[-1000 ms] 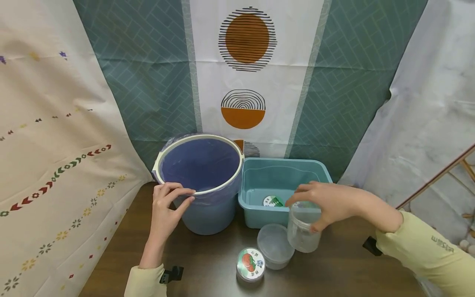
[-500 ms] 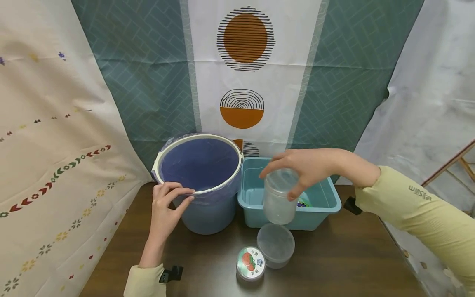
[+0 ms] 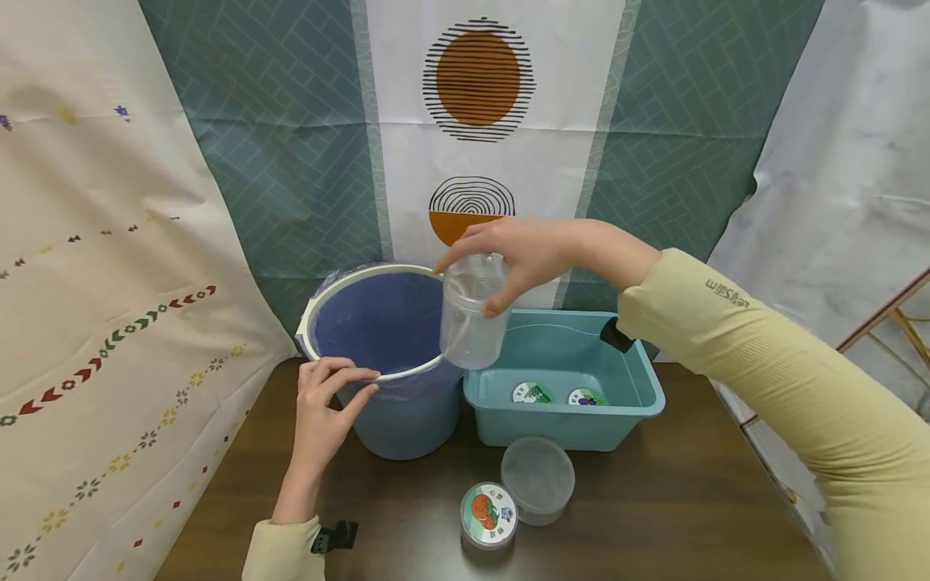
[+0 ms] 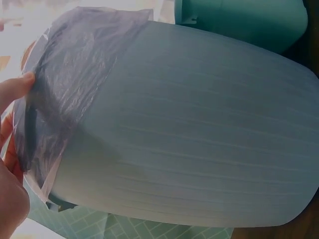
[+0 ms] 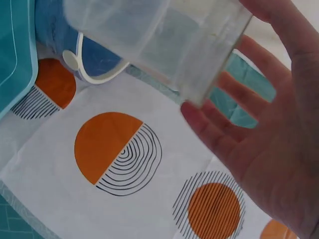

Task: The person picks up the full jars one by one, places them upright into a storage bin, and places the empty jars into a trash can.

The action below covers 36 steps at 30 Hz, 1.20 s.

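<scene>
In the head view my right hand (image 3: 538, 254) grips a clear plastic jar (image 3: 472, 323) from above, beside the right rim of a blue trash can (image 3: 410, 424). The right wrist view shows fingers and thumb spread around the end of the clear jar (image 5: 164, 40). My left hand (image 3: 320, 411) pinches the front-left rim of the can, thumb outside and fingers over the edge. A thin purple bag lines the can; the bag's folded edge (image 4: 79, 64) hangs over the outside in the left wrist view. The can's bottom is hidden.
Right of the can stands a teal basin (image 3: 617, 413), with a green-vegetable label (image 3: 533, 393) and a purple label (image 3: 585, 398) inside. In front are a translucent lidded tub (image 3: 538, 476) and a small tub with a tomato label (image 3: 489, 516). A patterned curtain (image 3: 305, 145) hangs behind.
My right hand has lifted the clear jar from in front of the basin, up and left across it to the can's right rim. My left hand stays on the rim.
</scene>
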### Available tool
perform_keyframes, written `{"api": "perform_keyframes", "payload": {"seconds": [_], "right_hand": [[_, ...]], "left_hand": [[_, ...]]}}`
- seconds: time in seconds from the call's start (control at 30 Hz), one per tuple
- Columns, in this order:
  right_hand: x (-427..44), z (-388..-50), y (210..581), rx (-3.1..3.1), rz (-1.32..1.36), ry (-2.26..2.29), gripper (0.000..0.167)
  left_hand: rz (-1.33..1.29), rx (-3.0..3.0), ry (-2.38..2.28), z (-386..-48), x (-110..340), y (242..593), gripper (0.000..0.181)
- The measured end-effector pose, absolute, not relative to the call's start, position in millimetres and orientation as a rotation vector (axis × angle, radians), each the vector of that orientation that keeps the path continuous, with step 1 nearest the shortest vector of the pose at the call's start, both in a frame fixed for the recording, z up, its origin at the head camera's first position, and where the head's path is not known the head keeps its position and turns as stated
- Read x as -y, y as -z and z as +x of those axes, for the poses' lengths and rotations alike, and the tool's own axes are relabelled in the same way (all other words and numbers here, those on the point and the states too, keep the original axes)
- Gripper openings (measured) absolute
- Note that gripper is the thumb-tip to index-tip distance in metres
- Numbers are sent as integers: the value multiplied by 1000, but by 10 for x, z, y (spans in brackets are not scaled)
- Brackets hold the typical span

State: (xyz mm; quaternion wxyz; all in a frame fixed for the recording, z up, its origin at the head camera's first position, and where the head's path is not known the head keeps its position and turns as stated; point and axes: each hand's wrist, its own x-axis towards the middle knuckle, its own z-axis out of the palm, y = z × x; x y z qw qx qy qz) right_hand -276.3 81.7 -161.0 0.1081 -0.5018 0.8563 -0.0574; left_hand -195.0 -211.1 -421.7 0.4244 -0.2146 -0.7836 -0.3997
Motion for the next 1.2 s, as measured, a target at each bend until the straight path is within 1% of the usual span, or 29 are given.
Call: {"api": "perform_keyframes", "payload": {"seconds": [0.17, 0.37, 0.77, 0.93, 1.2], "right_hand": [[-644, -2922, 1553, -2565, -1557, 170, 69], [-420, -3049, 1510, -2573, -1558, 155, 70], [-123, -3209, 1526, -2629, -1380, 110, 71], [6, -3324, 1560, -2637, -1335, 63, 70], [111, -3495, 1709, -2643, -1230, 95, 70]], "left_hand": [[-519, 1987, 1007, -1941, 2116, 4213, 31], [-484, 2020, 1023, -1913, 2125, 4206, 27], [-488, 2019, 1033, -1927, 2120, 4223, 27], [-500, 2000, 1027, -1933, 2126, 4222, 30], [-518, 1979, 1020, -1929, 2106, 4206, 30]]}}
